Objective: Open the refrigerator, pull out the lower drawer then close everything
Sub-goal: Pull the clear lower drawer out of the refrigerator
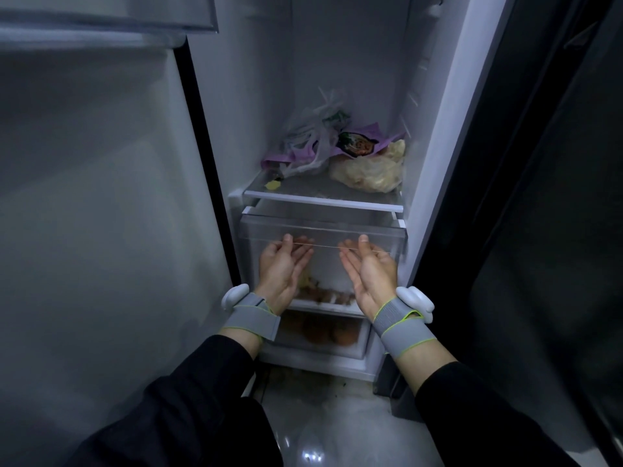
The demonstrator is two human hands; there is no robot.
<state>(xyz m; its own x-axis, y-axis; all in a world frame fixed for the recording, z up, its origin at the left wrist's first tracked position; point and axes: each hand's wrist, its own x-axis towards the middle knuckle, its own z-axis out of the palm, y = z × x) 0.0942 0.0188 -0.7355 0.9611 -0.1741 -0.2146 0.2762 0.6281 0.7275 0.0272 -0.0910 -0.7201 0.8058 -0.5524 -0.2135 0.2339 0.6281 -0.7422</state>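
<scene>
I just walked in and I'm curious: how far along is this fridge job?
The refrigerator door already stands open. In hand: both palms-up hands, left hand and right hand, have their fingers curled under the front lip of a clear drawer below the glass shelf. It looks barely pulled out, if at all. Left: sliding it out, pushing it back, and shutting the door.

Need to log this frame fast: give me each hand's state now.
Left hand: open, palm up, fingers under the clear drawer's front lip.
Right hand: open, palm up, fingers at the same lip.
</scene>
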